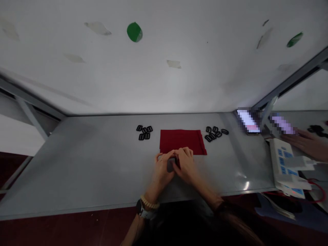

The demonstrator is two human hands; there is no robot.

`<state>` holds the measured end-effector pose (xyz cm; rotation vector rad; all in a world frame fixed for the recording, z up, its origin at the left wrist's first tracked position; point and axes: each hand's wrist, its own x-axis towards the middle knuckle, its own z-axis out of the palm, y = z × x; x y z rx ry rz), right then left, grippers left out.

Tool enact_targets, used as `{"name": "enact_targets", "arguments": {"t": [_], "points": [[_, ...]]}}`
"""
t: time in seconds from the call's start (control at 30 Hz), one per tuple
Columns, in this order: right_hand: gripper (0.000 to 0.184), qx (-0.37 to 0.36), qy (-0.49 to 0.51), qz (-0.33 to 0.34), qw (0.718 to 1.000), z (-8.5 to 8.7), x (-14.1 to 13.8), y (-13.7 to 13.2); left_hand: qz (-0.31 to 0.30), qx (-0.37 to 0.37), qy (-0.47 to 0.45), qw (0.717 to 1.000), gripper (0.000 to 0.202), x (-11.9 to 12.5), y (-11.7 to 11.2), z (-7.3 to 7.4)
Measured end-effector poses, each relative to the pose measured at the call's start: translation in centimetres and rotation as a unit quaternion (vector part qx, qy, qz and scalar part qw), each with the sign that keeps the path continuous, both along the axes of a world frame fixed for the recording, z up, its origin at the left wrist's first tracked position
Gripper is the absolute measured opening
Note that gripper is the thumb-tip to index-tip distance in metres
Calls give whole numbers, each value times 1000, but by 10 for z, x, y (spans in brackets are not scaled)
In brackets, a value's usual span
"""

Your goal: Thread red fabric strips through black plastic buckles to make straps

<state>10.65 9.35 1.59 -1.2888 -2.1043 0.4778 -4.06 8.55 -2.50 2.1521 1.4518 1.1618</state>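
Well, our left hand [161,169] and right hand [186,165] are nearly closed together, and they seem to pinch a small grey piece [171,165] between them. Just behind the hands lies the red cloth [180,141], its long side going across, with black buckles [144,132] on each side of it.

Right now my left hand [161,171] and right hand [186,165] are closed together around a small grey piece [171,164], at the near edge of the red cloth [179,140]! On the grey table [77,164], black buckles [144,132] sit left of the cloth, more black buckles [215,134] right, and a co-worker's hand [307,143] is far right.
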Motion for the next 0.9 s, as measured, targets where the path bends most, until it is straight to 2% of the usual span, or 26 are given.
{"name": "enact_targets", "arguments": {"t": [0.2,0.37,0.53,0.67,0.8,0.9], "points": [[60,5,-104,-23,994,6,-18,-13,-8,-6,3,1000,54,-6,-2,-2],[70,-8,-129,-44,991,2,-15,-10,-2,35,-10,999,53,-13,-6,0],[70,-52,-141,-36,988,-3,-14,-9,-25,-4,-11,1000,58,-15,-8,6],[62,-98,-92,4,991,-5,-12,-9,-25,-20,-15,999,51,-14,-7,7],[56,-120,3,51,992,-4,4,-6,-7,-73,-80,994,59,-19,-7,11],[52,-113,42,94,988,-2,17,-4,-39,-140,-144,979,66,-25,-7,17]]}}
